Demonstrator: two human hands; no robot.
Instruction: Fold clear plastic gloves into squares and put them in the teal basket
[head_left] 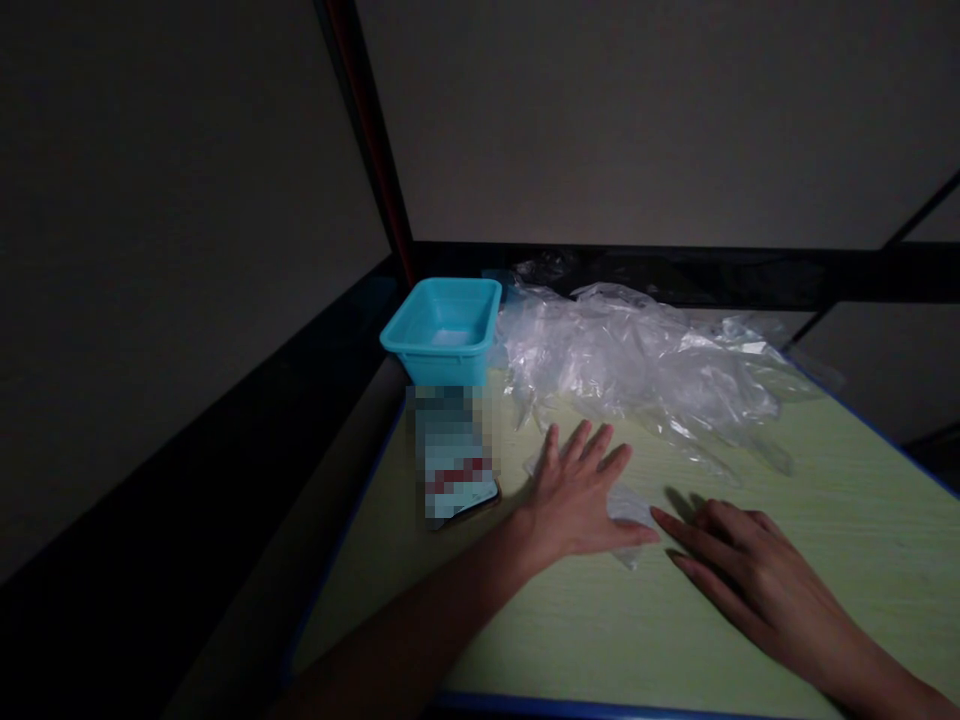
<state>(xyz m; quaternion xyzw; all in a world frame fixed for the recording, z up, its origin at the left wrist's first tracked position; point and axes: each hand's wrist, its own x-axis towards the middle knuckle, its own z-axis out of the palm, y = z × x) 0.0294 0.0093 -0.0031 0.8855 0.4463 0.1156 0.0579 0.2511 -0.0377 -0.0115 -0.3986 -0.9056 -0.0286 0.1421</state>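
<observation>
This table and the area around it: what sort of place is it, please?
Probably a small home corner, though dim: a light table against dark-trimmed walls, with a phone.

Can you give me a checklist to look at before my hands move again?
1. Left hand on the small plastic: ok, spread over it.
2. Right hand touching the small plastic: cannot tell, a fingertip is right by its edge.
3. Small plastic all in sight: not ok, your left hand hides part of it.
4. Big plastic pile smooth: not ok, it's all crumpled.
5. Blue tub upright: ok.
6. Phone out from under your hands: ok, but it's near your left wrist.
</observation>
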